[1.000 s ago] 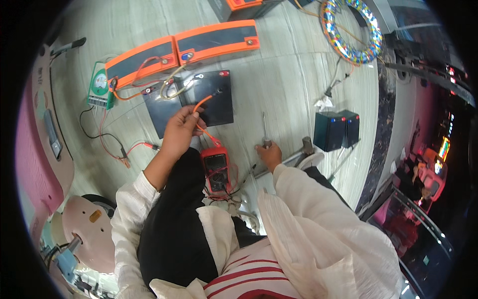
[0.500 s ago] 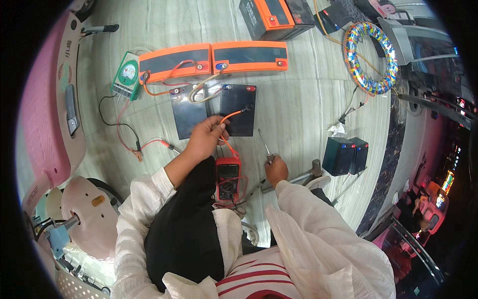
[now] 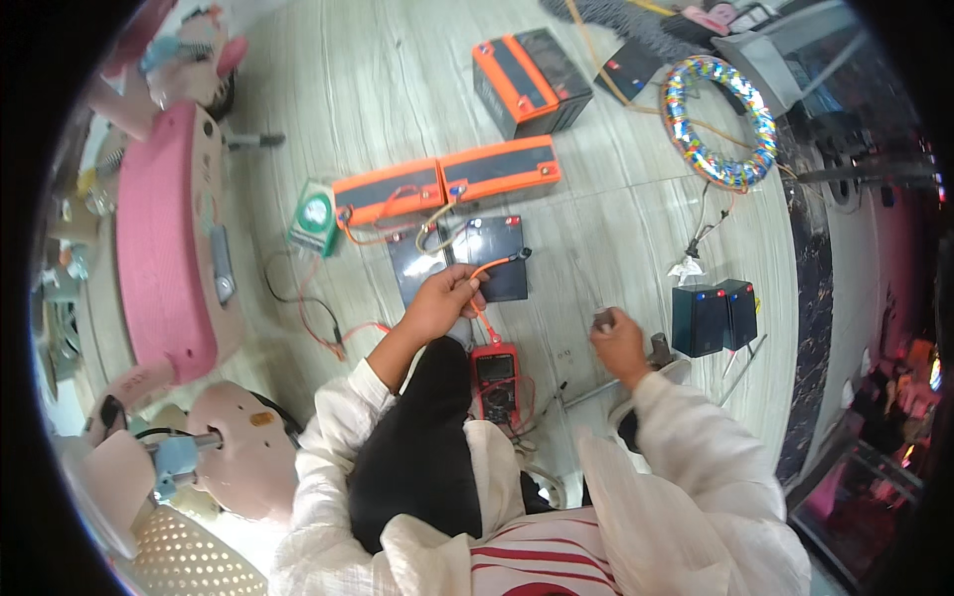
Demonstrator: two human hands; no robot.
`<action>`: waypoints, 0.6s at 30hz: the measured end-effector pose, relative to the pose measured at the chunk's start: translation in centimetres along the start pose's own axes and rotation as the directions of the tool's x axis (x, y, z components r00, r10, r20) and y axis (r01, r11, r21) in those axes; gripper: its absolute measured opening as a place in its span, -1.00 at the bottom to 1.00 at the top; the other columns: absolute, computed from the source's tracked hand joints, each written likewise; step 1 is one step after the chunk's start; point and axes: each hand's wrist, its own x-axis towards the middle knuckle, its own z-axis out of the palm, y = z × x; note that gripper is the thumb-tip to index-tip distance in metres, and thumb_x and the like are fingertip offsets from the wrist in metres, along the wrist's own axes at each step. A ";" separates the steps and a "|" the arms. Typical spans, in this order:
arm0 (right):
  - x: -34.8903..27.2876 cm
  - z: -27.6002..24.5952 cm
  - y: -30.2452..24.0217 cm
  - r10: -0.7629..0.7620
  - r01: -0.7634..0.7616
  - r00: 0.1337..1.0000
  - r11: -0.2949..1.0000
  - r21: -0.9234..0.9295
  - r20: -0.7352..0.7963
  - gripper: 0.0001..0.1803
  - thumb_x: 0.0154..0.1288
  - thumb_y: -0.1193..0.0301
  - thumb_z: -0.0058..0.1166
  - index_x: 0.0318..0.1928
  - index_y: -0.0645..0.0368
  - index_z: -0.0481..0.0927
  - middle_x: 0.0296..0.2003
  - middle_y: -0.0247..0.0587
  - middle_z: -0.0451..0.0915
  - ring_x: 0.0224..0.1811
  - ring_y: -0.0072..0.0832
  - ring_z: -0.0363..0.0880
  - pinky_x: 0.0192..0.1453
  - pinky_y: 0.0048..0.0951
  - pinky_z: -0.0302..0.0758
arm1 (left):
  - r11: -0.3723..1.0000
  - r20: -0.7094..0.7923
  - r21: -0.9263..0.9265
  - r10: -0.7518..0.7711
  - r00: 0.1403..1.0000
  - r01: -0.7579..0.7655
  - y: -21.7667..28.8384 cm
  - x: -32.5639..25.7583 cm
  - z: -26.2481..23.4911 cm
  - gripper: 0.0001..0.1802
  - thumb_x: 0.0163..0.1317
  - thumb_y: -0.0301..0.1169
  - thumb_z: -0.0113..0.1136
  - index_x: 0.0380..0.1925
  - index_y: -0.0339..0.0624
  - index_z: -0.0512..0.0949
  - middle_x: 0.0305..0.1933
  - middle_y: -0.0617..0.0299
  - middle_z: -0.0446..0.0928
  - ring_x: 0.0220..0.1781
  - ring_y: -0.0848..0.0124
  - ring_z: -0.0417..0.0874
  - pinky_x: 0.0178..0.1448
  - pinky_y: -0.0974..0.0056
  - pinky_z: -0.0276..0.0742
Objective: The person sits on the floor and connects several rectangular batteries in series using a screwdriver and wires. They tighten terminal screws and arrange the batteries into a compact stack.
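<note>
My left hand (image 3: 447,302) is closed, pinching an orange cable (image 3: 494,264) over the lower edge of two flat black batteries (image 3: 507,282). One end of that cable, with a dark terminal, lies at the right battery's upper right; its other end hangs toward a red multimeter (image 3: 496,382). Off to the right, my right hand (image 3: 621,346) is closed round a screwdriver (image 3: 603,318); only the dark handle end shows, and the shaft cannot be made out. Beyond the black batteries, two orange-topped batteries (image 3: 502,167) stand end to end, with wires on their terminals.
A green meter (image 3: 316,216) with clip leads lies left of the batteries. Another orange-and-black battery (image 3: 532,84) stands farther back. Two small black batteries (image 3: 699,323) and a colourful wrapped ring (image 3: 679,119) are at right. A pink scooter (image 3: 164,248) stands at left.
The view has shifted, so the scene sits farther right and lower. My right hand has moved right with the screwdriver, whose shaft showed before. My left hand still holds the orange cable.
</note>
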 end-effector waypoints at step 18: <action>-22.8 -22.4 -14.4 -0.242 0.390 0.916 0.358 0.848 -0.319 -0.77 0.37 0.50 0.08 -0.01 0.29 0.53 -0.25 -0.20 0.59 -0.58 -0.70 0.42 -0.54 -0.61 0.38 | 0.268 0.310 0.865 0.381 0.871 -0.425 18.9 -21.9 23.8 -0.79 0.32 -0.33 0.07 -0.18 -0.22 0.54 -0.42 -0.09 0.61 -0.31 -0.11 0.64 -0.24 -0.07 0.53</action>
